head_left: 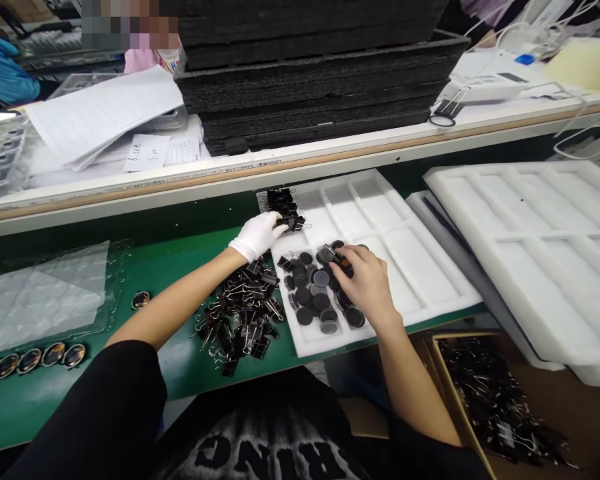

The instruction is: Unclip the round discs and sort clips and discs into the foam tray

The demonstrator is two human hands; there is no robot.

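My left hand (260, 237), in a white glove, is closed at a cluster of black binder clips (281, 200) in the far left corner of the white foam tray (420, 267). Its fingertips pinch a clip there. My bare right hand (367, 283) is above the middle of the tray, fingers closed on dark round discs (344, 265), partly hidden by the hand. Below it, many loose black and grey discs (310, 293) lie in the near left compartments. A pile of binder clips (245, 303) spreads over the green table beside the tray's left edge.
Stacked white foam trays (545, 233) stand at the right, with a cardboard box of binder clips (495, 400) below. Left are a clear plastic tray (50, 287) and several round pieces (54, 354). Black foam sheets (320, 87) stand on the ledge behind; a person sits beyond.
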